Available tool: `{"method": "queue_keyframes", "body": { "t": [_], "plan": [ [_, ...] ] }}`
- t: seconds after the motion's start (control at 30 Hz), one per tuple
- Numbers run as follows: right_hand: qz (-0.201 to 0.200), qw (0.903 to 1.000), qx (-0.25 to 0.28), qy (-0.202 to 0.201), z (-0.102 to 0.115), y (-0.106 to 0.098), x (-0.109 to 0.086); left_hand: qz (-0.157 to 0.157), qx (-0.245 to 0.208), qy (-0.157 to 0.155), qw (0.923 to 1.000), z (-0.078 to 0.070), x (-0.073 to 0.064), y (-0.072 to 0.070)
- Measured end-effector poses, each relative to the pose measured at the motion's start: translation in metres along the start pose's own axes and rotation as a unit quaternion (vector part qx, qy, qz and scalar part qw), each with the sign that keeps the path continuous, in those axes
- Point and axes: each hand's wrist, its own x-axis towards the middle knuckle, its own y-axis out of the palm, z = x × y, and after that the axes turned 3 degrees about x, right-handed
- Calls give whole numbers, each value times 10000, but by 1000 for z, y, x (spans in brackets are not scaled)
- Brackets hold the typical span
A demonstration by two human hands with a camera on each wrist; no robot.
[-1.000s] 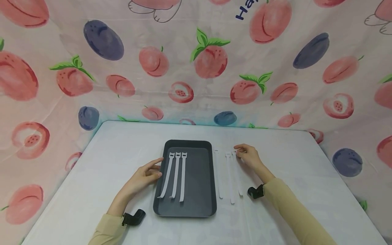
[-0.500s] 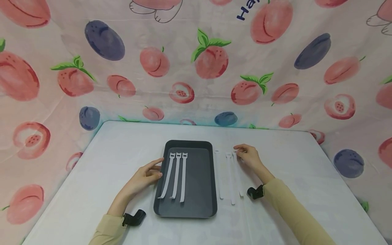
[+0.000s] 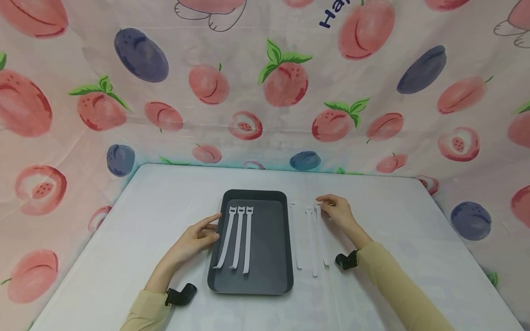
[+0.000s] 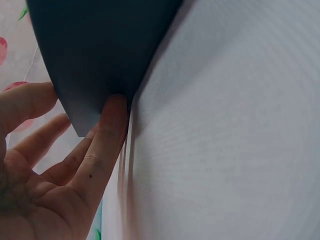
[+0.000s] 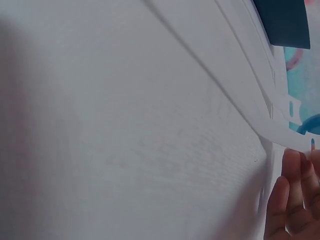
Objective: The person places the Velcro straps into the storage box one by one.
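A dark grey tray (image 3: 269,248) sits mid-table, with three white hook-and-loop cable ties (image 3: 248,239) side by side in its left half. My left hand (image 3: 194,239) rests against the tray's left side. Its fingers are spread and fairly straight, and fingertips touch the tray wall (image 4: 95,60) in the left wrist view. To the right of the tray, my right hand (image 3: 337,212) pinches the slotted head of the rightmost white cable tie (image 3: 320,234). In the right wrist view this cable tie (image 5: 285,136) bends up toward the fingertips, while its long tail stays low over the table.
Two more white cable ties, one nearest the tray (image 3: 296,239) and one beside it (image 3: 311,243), lie lengthwise on the white table (image 3: 372,197). A fruit-print cloth (image 3: 256,82) hangs behind the table. Each wrist bears a black camera mount (image 3: 181,294).
The head of the rightmost cable tie has come up slightly at my right fingertips. My left hand and the tray stay in place.
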Motion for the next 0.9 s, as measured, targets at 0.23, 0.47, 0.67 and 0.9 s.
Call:
{"method": "queue_keyframes", "body": {
  "t": [0.23, 0.47, 0.67, 0.9],
  "plan": [
    [30, 9999, 119, -112, 1, -3, 0, 61, -31, 81, 9999, 2, 0, 0],
    [84, 9996, 154, -209, 2, -6, 0, 66, -71, 103, 9999, 2, 0, 0],
    [125, 9993, 242, -265, 6, -9, -4, 55, -47, 139, 9999, 3, 0, 0],
    [150, 9982, 408, -414, 10, -12, -11, 72, -74, 161, 9998, 3, 0, -1]
  ]
}}
